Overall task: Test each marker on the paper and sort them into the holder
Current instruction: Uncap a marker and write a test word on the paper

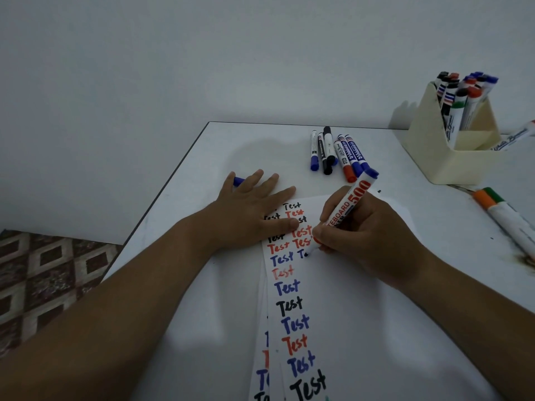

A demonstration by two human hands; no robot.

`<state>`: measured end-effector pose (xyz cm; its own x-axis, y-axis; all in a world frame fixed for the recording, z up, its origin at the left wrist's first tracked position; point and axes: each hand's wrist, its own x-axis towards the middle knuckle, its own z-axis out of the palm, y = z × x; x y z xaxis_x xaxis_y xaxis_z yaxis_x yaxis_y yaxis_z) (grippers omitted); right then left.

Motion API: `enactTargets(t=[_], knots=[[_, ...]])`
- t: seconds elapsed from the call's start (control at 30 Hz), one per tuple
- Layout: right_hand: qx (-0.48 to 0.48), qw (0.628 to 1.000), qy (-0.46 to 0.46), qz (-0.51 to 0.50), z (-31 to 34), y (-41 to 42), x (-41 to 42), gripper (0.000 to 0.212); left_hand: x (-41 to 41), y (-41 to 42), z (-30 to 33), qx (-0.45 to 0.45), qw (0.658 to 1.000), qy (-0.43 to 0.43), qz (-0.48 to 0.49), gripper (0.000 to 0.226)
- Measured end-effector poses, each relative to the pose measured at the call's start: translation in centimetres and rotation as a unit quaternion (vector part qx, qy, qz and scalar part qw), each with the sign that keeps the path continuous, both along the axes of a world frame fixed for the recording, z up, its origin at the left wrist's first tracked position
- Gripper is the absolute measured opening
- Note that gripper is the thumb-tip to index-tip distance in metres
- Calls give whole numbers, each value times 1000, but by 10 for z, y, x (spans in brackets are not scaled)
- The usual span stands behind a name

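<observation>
A plain domestic room, probably a home: a white dark-edged table (185,166) stands against a bare white wall (202,53), and beside it a patterned brown-and-cream floor covering (43,273), carpet or tile, with diamond motifs.

The paper (295,299) lay on the table (405,175) before a row of markers (335,153). The holder (445,157) stood right of that row, markers inside.

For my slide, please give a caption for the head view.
Right hand writes "Test" with a blue marker on paper.
</observation>
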<state>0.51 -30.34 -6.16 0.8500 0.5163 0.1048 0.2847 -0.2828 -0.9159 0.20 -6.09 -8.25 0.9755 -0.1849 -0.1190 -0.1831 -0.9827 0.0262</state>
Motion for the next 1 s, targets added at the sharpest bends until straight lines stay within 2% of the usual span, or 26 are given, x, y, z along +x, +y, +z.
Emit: enactTargets(t=[0.27, 0.47, 1.0], knots=[[-8, 1000, -23, 15, 0, -1, 0, 14, 1, 0, -1, 9, 1000, -1, 1, 86], [34, 999, 0, -34, -1, -1, 4, 16, 1, 2, -2, -4, 1000, 0, 0, 85], [10, 1000, -19, -14, -2, 0, 1, 17, 1, 1, -1, -2, 1000, 3, 0, 85]])
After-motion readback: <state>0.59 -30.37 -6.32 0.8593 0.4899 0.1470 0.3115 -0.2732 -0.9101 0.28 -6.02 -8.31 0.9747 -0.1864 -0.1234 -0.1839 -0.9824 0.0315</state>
